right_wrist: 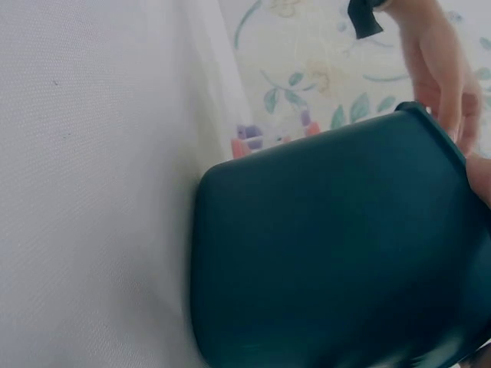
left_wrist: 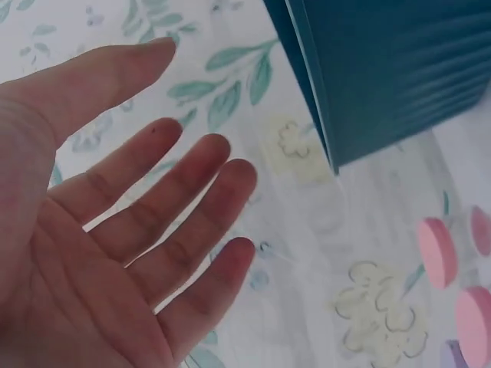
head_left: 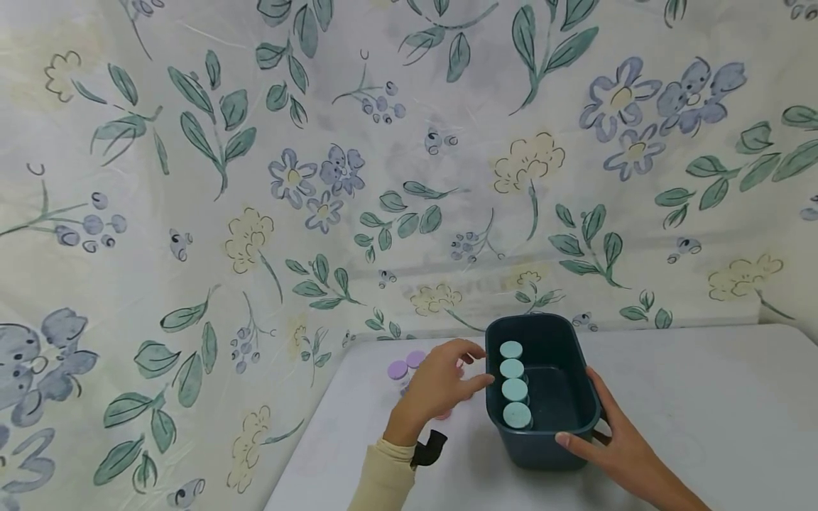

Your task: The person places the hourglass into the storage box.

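A dark teal plastic bin (head_left: pixel 543 454) stands at the right of the middle in the head view, its open top facing me. Inside, several small containers with mint-green lids (head_left: pixel 515 389) form a row along its left wall. My right hand (head_left: pixel 618 441) grips the bin's right side near a handle, thumb over the front corner of the rim. Beside the left rim is my left hand (head_left: pixel 441 380), fingertips right at the edge. In the left wrist view its palm and loosely spread fingers (left_wrist: pixel 173 241) hold nothing.
Behind my left hand, partly hidden, small containers with purple lids (head_left: pixel 397 370) and pink lids (left_wrist: pixel 438 253) stand on the white table (head_left: pixel 703 404). A flowered cloth (head_left: pixel 396 177) hangs at the back and left.
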`<state>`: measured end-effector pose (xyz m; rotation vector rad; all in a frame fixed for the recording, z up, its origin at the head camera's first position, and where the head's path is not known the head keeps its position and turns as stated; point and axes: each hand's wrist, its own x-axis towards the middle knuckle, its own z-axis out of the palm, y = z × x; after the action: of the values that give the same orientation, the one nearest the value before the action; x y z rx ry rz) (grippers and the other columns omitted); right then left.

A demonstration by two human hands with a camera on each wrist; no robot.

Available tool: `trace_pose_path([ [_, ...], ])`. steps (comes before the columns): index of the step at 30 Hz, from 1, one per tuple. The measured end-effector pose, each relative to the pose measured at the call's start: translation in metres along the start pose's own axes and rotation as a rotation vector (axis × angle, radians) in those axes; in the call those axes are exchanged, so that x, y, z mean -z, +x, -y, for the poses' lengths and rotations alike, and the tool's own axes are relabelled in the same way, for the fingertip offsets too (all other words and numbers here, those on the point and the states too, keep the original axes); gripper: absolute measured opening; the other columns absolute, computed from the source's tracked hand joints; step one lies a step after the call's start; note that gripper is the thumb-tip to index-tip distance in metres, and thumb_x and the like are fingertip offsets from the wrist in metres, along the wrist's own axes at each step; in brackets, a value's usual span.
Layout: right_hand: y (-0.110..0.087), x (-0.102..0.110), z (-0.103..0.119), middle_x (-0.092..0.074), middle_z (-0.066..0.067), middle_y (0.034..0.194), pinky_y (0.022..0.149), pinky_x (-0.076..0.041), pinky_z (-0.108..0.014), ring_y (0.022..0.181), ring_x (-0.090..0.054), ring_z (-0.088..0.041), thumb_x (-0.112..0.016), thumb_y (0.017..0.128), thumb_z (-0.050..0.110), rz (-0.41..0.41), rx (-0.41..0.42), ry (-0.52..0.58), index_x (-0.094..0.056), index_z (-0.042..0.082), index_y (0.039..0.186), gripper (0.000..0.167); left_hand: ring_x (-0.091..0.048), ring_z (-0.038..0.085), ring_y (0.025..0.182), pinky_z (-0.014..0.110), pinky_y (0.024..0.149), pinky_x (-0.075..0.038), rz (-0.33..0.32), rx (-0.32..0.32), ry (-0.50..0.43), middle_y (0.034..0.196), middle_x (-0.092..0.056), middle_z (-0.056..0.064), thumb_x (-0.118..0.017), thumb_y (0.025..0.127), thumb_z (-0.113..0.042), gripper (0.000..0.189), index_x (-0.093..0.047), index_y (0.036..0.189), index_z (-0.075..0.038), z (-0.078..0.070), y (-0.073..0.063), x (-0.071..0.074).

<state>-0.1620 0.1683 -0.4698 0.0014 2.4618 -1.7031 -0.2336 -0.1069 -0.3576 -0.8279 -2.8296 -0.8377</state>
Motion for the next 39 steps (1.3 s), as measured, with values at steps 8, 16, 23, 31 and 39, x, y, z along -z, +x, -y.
trace_pose_path([
  [8, -0.001, 0.0, -0.001, 0.0, -0.025, 0.173, 0.112, -0.045, -0.065, 0.151, -0.025, -0.055, -0.077, 0.091, 0.046, -0.012, 0.012, -0.017, 0.017, 0.032, 0.164, 0.12, -0.068, 0.023, 0.113, 0.046, 0.1, -0.057, -0.188, 0.001, -0.123, 0.122, -0.073, 0.005, -0.079, 0.092, -0.029, 0.042, -0.069, 0.129, -0.011, 0.031, -0.013, 0.013],
  [16, 0.0, 0.0, -0.002, -0.001, -0.025, 0.173, 0.112, -0.045, -0.065, 0.15, -0.025, -0.055, -0.077, 0.09, 0.045, -0.018, 0.019, -0.017, 0.016, 0.032, 0.165, 0.12, -0.068, 0.026, 0.117, 0.046, 0.105, -0.056, -0.293, 0.095, -0.203, 0.128, -0.071, 0.009, -0.078, 0.092, -0.028, 0.048, -0.066, 0.135, -0.009, 0.061, -0.023, 0.013],
  [23, -0.001, -0.001, -0.003, 0.002, -0.024, 0.173, 0.113, -0.042, -0.066, 0.152, -0.022, -0.056, -0.078, 0.091, 0.043, -0.017, 0.031, -0.002, 0.017, 0.035, 0.164, 0.12, -0.067, 0.029, 0.122, 0.051, 0.11, -0.052, -0.33, 0.203, -0.244, 0.133, -0.07, 0.014, -0.079, 0.092, -0.033, 0.058, -0.062, 0.14, -0.006, 0.085, -0.03, -0.001],
  [31, -0.001, -0.001, -0.004, 0.001, -0.024, 0.173, 0.113, -0.042, -0.066, 0.151, -0.024, -0.055, -0.078, 0.091, 0.044, -0.017, 0.03, -0.004, 0.017, 0.034, 0.164, 0.12, -0.066, 0.032, 0.122, 0.052, 0.108, -0.053, -0.337, 0.237, -0.247, 0.134, -0.069, 0.017, -0.08, 0.091, -0.032, 0.06, -0.062, 0.139, -0.001, 0.103, -0.035, -0.016],
  [39, -0.001, -0.001, -0.004, 0.0, -0.024, 0.173, 0.113, -0.043, -0.066, 0.15, -0.025, -0.055, -0.078, 0.091, 0.044, -0.017, 0.025, -0.01, 0.017, 0.034, 0.164, 0.12, -0.066, 0.032, 0.121, 0.05, 0.108, -0.053, -0.295, 0.322, -0.231, 0.131, -0.07, 0.017, -0.083, 0.088, -0.027, 0.058, -0.064, 0.135, 0.002, 0.116, -0.034, -0.026],
])
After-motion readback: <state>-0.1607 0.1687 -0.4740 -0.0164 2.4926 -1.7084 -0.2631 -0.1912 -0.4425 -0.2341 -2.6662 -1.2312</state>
